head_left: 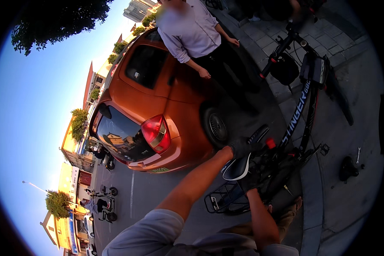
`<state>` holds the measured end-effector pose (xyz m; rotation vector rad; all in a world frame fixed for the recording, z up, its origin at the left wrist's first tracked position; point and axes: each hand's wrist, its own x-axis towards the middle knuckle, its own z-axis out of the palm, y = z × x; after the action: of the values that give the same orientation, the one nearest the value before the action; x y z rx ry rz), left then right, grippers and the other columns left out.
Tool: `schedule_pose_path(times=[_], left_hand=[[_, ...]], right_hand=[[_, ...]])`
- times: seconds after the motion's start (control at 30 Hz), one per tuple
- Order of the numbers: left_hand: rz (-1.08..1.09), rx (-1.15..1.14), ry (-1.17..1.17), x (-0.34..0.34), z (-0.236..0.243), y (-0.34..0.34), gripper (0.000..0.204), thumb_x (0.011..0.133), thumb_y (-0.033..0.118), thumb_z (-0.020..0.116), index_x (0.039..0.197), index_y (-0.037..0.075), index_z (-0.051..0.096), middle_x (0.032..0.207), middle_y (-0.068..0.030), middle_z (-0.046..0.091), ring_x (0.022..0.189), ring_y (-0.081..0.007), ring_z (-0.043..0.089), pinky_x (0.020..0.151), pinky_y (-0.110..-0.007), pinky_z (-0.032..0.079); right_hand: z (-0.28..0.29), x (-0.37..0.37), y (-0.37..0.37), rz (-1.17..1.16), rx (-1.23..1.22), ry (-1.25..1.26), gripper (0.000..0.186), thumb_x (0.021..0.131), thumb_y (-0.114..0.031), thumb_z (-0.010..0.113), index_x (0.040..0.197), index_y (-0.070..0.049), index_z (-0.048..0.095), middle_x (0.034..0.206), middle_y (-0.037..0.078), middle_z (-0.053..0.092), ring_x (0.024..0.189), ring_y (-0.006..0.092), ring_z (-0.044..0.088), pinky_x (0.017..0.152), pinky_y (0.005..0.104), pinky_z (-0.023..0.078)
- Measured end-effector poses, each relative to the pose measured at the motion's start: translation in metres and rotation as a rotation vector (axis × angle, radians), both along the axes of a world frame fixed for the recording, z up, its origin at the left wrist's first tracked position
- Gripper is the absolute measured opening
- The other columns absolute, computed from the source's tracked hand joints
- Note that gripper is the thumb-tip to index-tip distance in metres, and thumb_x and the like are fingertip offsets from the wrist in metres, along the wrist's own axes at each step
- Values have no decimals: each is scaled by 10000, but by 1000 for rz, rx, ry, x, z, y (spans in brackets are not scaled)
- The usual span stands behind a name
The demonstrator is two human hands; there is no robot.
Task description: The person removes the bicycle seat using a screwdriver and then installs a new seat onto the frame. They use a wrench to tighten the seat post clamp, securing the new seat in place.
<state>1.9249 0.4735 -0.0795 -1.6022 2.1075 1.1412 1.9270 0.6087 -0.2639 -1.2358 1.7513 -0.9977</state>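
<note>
A dark bicycle (301, 115) stands at a slant in front of me, its handlebar away from me. My left hand (242, 148), in a dark glove, is at the far end of the black-and-white saddle (236, 169), beside a black elongated part (258, 134) with pale marks. Below the saddle, my right hand (248, 182), also dark-gloved, reaches in next to the frame. Shadow and dark gloves hide the fingers of both hands, so what they grip does not show. A red rear light (270, 143) sits just right of my left hand.
An orange car (158, 106) is parked close on the left. A person in a light shirt (196, 34) stands beside it. A black rear rack (217, 200) juts toward the road. On the pavement at right lie a wrench (359, 155) and a black object (348, 169). Scooters (109, 205) are farther left.
</note>
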Motion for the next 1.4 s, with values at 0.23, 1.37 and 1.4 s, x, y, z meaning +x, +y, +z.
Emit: schedule_pose_path(times=[0.23, 1.37, 1.4], left_hand=[[40, 50, 88, 7, -4, -1, 705, 806, 657, 714, 1107, 20, 730, 929, -145, 738, 828, -217, 692, 815, -364, 534], [169, -212, 85, 10, -2, 27, 769, 753, 680, 732, 1168, 36, 662, 1065, -192, 716, 1018, -315, 678, 905, -396, 498], [158, -207, 91, 9, -2, 26, 802, 748, 713, 700, 1205, 56, 651, 1117, -202, 703, 1063, -336, 666, 935, -407, 489]], right_hand=[[17, -11, 80, 297, 73, -460, 377, 825, -316, 792, 1095, -76, 689, 1079, 137, 692, 1107, 307, 632, 952, 425, 491], [51, -110, 221, 92, 661, -1043, 179, 975, -218, 613, 1000, -63, 699, 747, 88, 696, 430, 174, 557, 365, 342, 410], [52, -119, 221, 113, 637, -1032, 185, 975, -226, 616, 995, -67, 707, 747, 83, 698, 426, 166, 550, 364, 337, 405]])
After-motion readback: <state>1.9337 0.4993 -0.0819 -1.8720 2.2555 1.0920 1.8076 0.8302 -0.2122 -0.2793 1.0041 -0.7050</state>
